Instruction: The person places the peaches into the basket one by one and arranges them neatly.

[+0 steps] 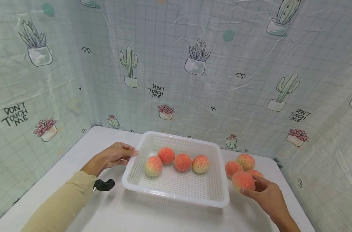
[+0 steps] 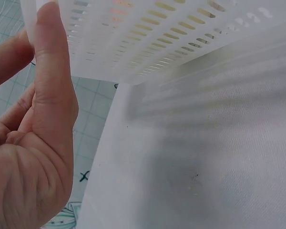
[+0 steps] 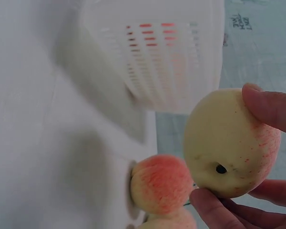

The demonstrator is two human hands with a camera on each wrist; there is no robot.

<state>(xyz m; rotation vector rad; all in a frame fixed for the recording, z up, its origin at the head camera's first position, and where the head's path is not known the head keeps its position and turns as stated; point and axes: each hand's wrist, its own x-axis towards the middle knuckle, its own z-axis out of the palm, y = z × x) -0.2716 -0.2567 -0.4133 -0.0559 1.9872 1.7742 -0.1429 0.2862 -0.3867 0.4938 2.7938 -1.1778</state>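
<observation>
A white perforated plastic basket (image 1: 178, 196) sits in the middle, its near side tilted slightly up from the table. Several red-and-yellow peaches (image 1: 182, 162) lie inside it. At the left rim, my left hand (image 1: 117, 155) grips the basket, thumb against the edge in the left wrist view. My right hand (image 1: 270, 196) holds a peach (image 1: 243, 181) between thumb and fingers, just right of the basket. Its pale underside with a small dark hole (image 3: 221, 169) shows in the right wrist view. Behind that peach, 3 more peaches (image 1: 246, 161) cluster on the table.
The white table (image 1: 106, 209) reaches back to a wall covering (image 1: 176, 90) printed with cacti and a grid, which also closes in both sides. A black device (image 1: 104, 185) is strapped at the left wrist.
</observation>
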